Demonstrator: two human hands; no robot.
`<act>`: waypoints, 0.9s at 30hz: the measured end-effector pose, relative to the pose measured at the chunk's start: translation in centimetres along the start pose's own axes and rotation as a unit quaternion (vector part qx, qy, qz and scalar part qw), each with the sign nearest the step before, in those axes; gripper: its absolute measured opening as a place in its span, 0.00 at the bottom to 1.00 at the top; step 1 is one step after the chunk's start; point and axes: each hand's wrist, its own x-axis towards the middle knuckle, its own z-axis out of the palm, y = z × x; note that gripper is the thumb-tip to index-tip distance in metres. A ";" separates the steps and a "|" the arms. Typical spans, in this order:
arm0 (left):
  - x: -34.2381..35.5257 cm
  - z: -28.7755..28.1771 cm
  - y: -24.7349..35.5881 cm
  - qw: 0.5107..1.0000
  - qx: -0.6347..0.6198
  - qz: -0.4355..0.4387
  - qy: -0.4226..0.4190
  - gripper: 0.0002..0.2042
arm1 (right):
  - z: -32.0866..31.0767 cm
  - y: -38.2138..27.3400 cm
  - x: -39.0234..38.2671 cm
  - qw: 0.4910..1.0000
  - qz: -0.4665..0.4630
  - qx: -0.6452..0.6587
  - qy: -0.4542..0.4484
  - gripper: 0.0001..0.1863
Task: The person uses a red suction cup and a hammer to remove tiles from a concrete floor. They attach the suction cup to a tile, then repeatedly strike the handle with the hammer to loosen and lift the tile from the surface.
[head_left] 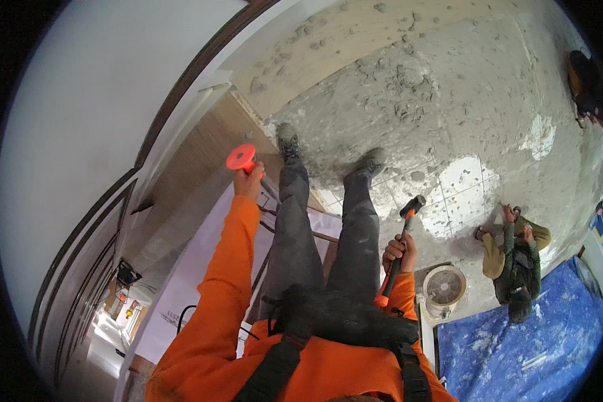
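Observation:
My left hand [249,181] is closed around a chisel, its round orange-red hand guard [240,157] turned up toward me. Most of the chisel's shaft and its tip are hidden. In my right hand [400,253] is a hammer [413,205], gripped around its black and orange handle. The dark hammer head points away from me, and the handle's orange end sticks out below my fist. Both hands are held apart, on either side of my legs, with neither tool touching the other.
Grey rubble [405,94] and dust cover the floor, with white tiles [462,177] showing. At right a person [516,261] crouches beside a round grilled container [444,285] and a blue tarp [509,365]. Another person [591,90] is partly visible far right. A dark-trimmed wall [107,100] stands left.

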 end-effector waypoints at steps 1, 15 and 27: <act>0.4 1.0 0.0 0.999 -0.050 -0.004 0.018 0.10 | 0.5 0.9 0.3 1.000 0.004 -0.011 -0.002 0.13; 4.9 -11.9 -7.0 0.999 0.020 -0.034 -0.025 0.20 | 13.8 17.5 0.5 0.985 -0.086 -0.141 0.058 0.10; 9.2 -5.8 -3.2 0.984 0.015 -0.169 -0.060 0.23 | 13.4 15.1 12.3 0.959 -0.029 -0.268 0.093 0.09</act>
